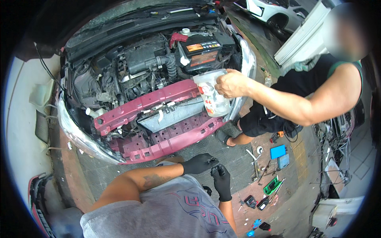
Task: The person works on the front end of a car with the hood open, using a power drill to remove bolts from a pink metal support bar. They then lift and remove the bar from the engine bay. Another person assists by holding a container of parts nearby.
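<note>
Both of my hands wear black gloves and meet in front of my grey shirt, just off the car's front end. My left hand point(198, 163) is closed, with its fingertips pinched against those of my right hand point(221, 180). The fingers of my right hand are curled too. Whatever lies between the fingertips, if anything, is too small and dark to name. Nearest to my hands is the maroon lower panel point(170, 144) of the car's opened front, below the silver radiator point(174, 115). Above it runs a maroon crossbar point(149, 105).
At the right, a co-worker's hand point(232, 84) holds a translucent plastic pitcher point(216, 101) before the crossbar. A battery point(200, 49) sits in the engine bay. On the floor lie a blue box point(278, 151), a green case point(272, 185), several tools and cordless tool batteries point(251, 201).
</note>
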Available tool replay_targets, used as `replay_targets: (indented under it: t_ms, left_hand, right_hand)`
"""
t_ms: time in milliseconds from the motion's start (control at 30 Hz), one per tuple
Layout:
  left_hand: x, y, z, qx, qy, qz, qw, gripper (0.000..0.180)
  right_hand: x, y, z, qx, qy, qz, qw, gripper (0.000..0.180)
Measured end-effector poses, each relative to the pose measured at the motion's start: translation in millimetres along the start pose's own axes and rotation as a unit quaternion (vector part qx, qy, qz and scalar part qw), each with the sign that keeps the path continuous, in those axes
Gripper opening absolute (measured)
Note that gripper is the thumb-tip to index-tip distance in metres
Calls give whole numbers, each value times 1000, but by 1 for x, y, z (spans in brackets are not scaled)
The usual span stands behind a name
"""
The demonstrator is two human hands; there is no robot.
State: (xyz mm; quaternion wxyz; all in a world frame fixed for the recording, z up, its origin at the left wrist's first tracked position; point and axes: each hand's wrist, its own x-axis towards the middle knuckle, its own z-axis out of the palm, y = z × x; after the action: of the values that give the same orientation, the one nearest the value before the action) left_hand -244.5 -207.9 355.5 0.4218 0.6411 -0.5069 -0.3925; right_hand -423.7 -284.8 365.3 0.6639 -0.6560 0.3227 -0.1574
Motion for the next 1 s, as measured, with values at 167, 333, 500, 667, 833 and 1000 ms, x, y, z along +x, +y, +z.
replay_targets:
  t_ms: [167,333,500,667,833,1000]
  left_hand:
    - [12,3,-52,33,22,38,998,36]
    - [8,-14,-119,-61,206,44,976,27]
    - [-6,-38,-220,81,386,51,917,24]
    - [-35,-107,-288,292,488,-91,817,51]
    - [-62,-140,-300,357,492,-140,781,57]
    - [-56,-142,-299,350,521,-135,766,52]
  right_hand:
    - [23,-13,-1,-16,24,74,997,23]
    - [23,50,-46,-28,77,181,980,26]
    - [18,72,-76,-16,142,300,943,26]
    - [23,75,-92,-80,128,363,920,24]
    - [24,94,-110,-217,28,236,947,24]
    - [38,100,-116,-214,34,225,950,22]
